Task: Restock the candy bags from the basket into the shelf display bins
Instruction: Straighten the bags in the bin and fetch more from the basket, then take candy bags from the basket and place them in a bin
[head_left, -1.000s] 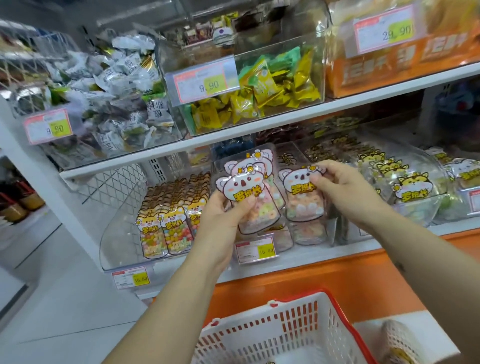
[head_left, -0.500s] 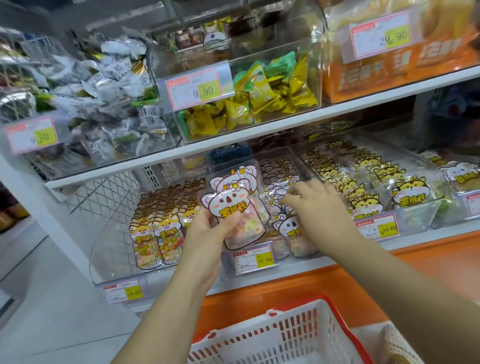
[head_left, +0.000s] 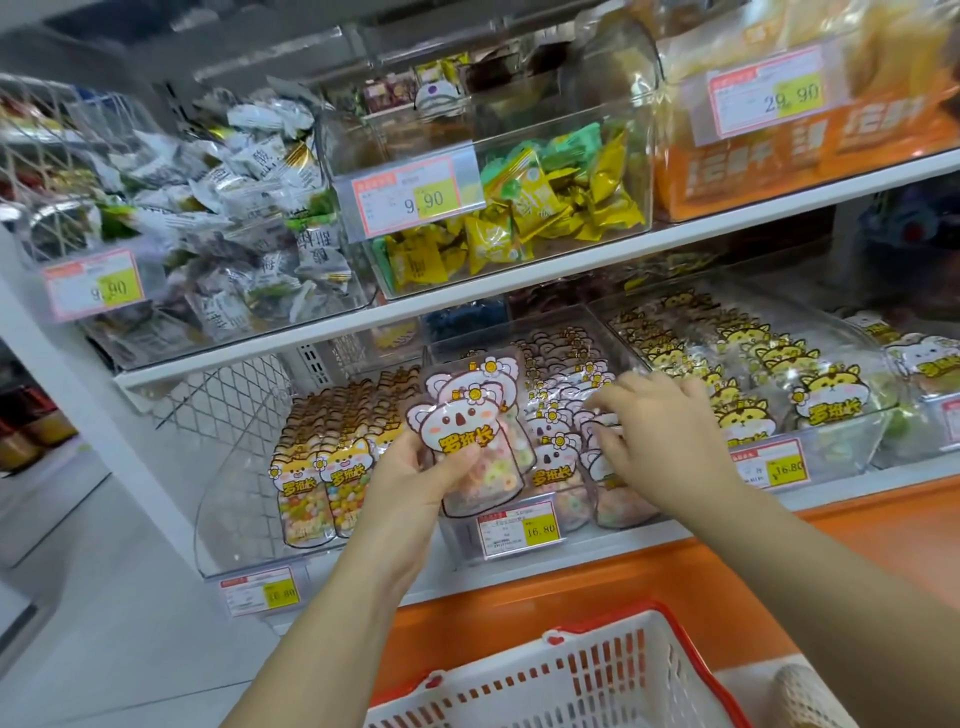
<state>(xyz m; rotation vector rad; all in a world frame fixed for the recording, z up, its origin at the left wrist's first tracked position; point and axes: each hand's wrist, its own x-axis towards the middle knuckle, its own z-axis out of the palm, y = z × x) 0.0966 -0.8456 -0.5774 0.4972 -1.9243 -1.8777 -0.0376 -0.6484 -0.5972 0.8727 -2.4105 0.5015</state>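
Gripping koala candy bags (head_left: 467, 436) upright, the left hand (head_left: 415, 478) holds them just before the middle display bin (head_left: 587, 543). The right hand (head_left: 670, 431), fingers loosely extended, presses on the rows inside. Judged: left hand nearer the slot.

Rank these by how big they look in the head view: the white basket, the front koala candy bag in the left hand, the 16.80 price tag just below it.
1. basket, though nearest the camera and partly cut off
2. koala candy bag
3. price tag
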